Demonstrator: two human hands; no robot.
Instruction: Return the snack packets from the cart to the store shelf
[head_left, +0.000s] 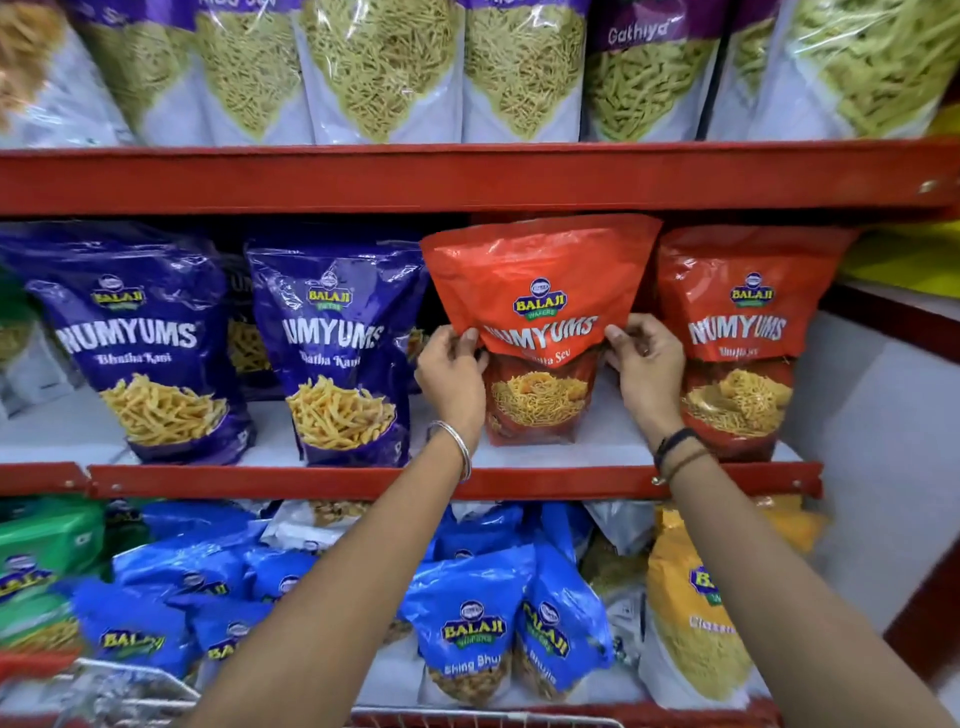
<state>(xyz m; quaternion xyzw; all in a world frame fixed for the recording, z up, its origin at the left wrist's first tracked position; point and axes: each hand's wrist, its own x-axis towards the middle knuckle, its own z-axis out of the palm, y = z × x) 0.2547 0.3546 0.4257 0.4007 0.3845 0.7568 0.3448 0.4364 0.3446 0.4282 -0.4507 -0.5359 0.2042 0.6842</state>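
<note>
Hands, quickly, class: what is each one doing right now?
Left hand: closed on the orange snack packet, left side.
Right hand: closed on the same packet, right side.

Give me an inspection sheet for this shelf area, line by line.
Surface: middle shelf, red front edge, pale deck.
Job's things: red packet upright on the middle shelf, beside a second red packet; cart rim at bottom edge.
Clutter: two purple packets to its left; blue packets below.
Grippers: left hand and right hand grip the packet's sides.
Cables: nothing seen.
Surroundings: top shelf of clear-window packets.
</note>
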